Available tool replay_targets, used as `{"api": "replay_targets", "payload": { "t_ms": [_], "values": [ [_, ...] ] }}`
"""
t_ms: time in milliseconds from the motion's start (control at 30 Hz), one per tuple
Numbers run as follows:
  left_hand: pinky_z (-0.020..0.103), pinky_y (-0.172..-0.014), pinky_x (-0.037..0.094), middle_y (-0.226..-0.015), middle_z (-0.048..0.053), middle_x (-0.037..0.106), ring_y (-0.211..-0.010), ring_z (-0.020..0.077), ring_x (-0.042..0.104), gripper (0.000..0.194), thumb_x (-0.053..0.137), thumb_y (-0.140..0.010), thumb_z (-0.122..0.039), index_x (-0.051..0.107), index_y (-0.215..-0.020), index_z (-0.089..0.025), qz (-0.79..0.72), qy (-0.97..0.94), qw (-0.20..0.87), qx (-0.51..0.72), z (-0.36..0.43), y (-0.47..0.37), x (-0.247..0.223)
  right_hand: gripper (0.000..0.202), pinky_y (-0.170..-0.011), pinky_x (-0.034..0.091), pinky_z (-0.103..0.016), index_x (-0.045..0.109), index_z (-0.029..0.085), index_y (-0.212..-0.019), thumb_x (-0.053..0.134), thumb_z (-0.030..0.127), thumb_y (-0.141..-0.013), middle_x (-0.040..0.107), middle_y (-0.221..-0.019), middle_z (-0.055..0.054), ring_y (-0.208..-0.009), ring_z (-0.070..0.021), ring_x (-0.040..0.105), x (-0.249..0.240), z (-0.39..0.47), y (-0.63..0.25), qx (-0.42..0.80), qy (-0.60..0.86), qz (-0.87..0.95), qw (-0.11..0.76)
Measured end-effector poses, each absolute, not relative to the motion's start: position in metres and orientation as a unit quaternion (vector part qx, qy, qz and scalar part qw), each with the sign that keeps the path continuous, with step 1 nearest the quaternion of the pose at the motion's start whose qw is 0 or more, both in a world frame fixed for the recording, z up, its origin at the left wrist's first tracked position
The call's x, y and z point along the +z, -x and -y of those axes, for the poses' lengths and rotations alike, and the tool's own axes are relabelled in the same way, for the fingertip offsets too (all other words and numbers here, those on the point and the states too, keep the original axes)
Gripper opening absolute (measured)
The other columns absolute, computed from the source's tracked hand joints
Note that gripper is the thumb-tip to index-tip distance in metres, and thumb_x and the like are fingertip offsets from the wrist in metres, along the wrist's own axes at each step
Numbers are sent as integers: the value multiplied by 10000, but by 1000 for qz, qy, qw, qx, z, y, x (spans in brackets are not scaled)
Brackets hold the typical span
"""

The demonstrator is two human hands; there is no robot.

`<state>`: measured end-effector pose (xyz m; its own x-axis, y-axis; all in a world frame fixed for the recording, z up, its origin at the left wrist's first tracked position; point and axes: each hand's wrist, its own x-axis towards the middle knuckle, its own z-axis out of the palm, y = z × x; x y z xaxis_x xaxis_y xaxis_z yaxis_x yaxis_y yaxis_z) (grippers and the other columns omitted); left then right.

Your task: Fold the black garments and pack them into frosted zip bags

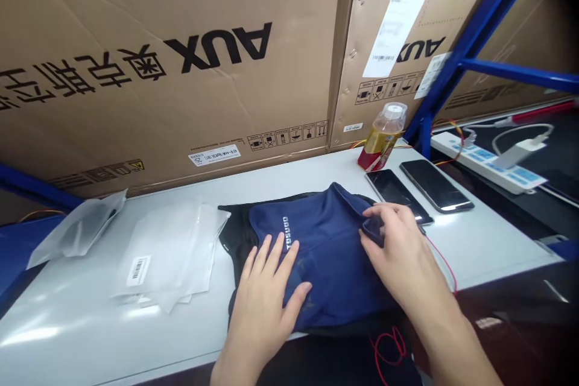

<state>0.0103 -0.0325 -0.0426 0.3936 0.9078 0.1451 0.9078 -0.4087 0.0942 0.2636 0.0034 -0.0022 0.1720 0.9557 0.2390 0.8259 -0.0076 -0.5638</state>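
Note:
A dark blue garment (325,253) with white lettering lies spread on the table, over black fabric (242,232) that shows around its edges. My left hand (266,289) rests flat on the blue cloth just below the lettering, fingers spread. At the garment's right side, my right hand (393,241) pinches a raised edge of the blue cloth between thumb and fingers. A fold stands up from the top of the garment toward that hand. What type of garment it is, I cannot tell.
Frosted plastic bags (174,253) lie left on the white table (72,313), near another clear bag (81,229). Two phones (434,184) and a drink bottle (382,136) are at right, before a power strip (488,163). Large cartons (289,90) stand behind; a red cord (446,262) hangs right.

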Motion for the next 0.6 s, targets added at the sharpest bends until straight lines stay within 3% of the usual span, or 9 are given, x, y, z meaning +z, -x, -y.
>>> {"api": "replay_targets", "payload": {
  "t_ms": [133, 300, 367, 467, 533, 600],
  "values": [
    [618, -1221, 398, -1698, 77, 397, -1570, 364, 366, 653, 529, -1053, -484, 368, -1651, -280, 542, 835, -9, -95, 32, -11, -42, 342, -846, 558, -419, 587, 226, -1154, 511, 38, -880, 665, -1138, -101, -1012, -286, 672, 8, -3, -231, 80, 615, 721, 308],
    [622, -1243, 383, -1680, 96, 429, -1583, 351, 344, 658, 525, -1046, -346, 321, -1662, -236, 530, 838, -57, -115, 34, -3, -42, 375, -724, 578, -408, 659, 175, -1027, 516, -71, -782, 691, -976, -99, -834, -270, 653, 5, 6, -177, 52, 500, 852, 145],
    [575, -1244, 410, -1629, 87, 509, -1550, 308, 419, 589, 481, -1059, -271, 360, -1635, -256, 532, 829, -93, -147, 32, 4, -37, 452, -727, 595, -420, 660, 130, -1191, 551, -49, -790, 717, -1143, -148, -870, -280, 679, 3, 13, -172, 38, 482, 865, 135],
    [481, -1164, 521, -1502, 85, 623, -1418, 260, 581, 435, 436, -1073, -222, 508, -1499, -275, 571, 780, -111, -232, 26, 9, -22, 616, -913, 600, -446, 530, 108, -1473, 553, 30, -862, 564, -1542, -184, -1145, -312, 680, 11, 26, -185, 40, 434, 879, 196],
    [461, -1140, 537, -1515, 91, 593, -1410, 257, 575, 435, 447, -1063, -197, 523, -1483, -281, 568, 777, -85, -259, 19, 5, -8, 569, -1007, 573, -473, 541, 162, -1485, 519, 99, -920, 548, -1583, -124, -1300, -336, 622, 20, 36, -206, 32, 409, 880, 239],
    [495, -1195, 479, -1621, 73, 484, -1494, 268, 477, 528, 449, -1036, -126, 503, -1525, -319, 517, 824, -52, -226, 13, -4, 4, 481, -974, 587, -498, 572, 210, -1457, 527, 212, -978, 613, -1519, -111, -1326, -365, 617, 23, 44, -234, 1, 439, 859, 262]
  ]
}}
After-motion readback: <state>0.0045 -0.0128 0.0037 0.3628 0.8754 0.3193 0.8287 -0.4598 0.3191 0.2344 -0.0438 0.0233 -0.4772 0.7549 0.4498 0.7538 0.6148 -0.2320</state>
